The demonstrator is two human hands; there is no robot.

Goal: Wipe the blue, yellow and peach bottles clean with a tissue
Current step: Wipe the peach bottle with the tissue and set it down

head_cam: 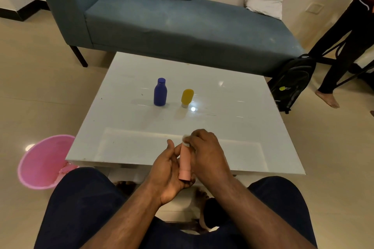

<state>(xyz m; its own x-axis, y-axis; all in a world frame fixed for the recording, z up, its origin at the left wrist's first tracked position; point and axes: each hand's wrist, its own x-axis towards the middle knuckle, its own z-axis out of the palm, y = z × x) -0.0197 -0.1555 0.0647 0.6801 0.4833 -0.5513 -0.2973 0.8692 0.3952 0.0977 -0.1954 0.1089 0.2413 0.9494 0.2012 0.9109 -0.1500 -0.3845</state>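
Right now my left hand (172, 170) cradles the peach bottle (185, 162), fingers curled under its capped lower end, so that grip is closed on the bottle. My right hand (206, 153) pinches a small wad of tissue (185, 141) against the bottle's far end, its fingers folded over the tissue. Both hands hover just above the near edge of the white table (232, 123).

To wipe well, I judge I should keep the left hand steady and turn the bottle slowly while dragging the tissue down its full length, then finish around the cap, where grime tends to collect.

Farther out, the blue bottle (160, 93) and the yellow bottle (187, 97) stand upright near each other at mid-table. Whether they have been wiped I cannot tell. A pink bin (40, 163) sits on the floor to my left.
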